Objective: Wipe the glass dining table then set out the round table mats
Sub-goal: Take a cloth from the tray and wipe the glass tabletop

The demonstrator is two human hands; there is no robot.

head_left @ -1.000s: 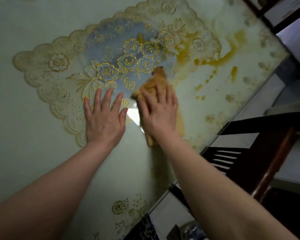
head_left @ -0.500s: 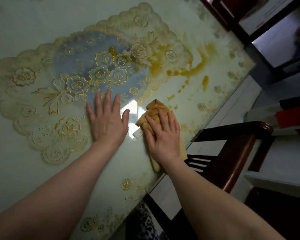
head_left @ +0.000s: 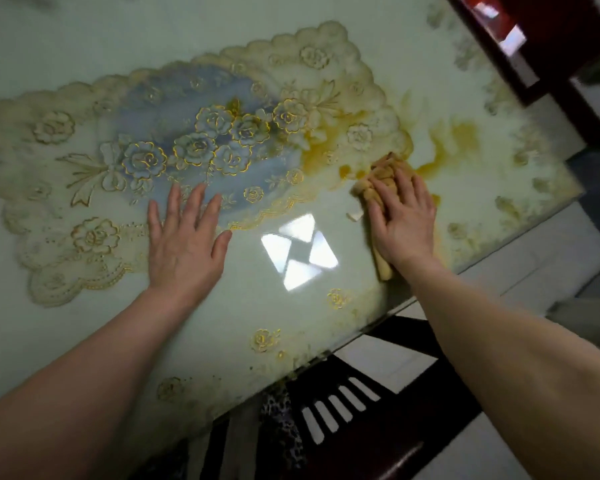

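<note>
The glass dining table [head_left: 66, 39] fills the view, pale green with a lace floral pattern [head_left: 194, 147] in blue and gold showing beneath the glass. A yellow-orange stain [head_left: 454, 143] spreads at the right of the pattern. My right hand [head_left: 402, 220] presses flat on a crumpled tan cloth [head_left: 383, 174] beside that stain, near the table's right edge. My left hand [head_left: 184, 240] rests flat on the glass with fingers spread, at the lower rim of the pattern. No round mats are in view.
A dark wooden chair [head_left: 378, 441] with a slatted back stands below the table's near edge. Another dark red chair frame [head_left: 541, 57] is at the top right. A bright lamp reflection [head_left: 298, 251] lies between my hands. White floor tiles [head_left: 551, 271] run along the right.
My right hand slid the cloth to the right and farther out, up to the yellow stain. My left hand stayed pressed on the glass. The view shifted.
</note>
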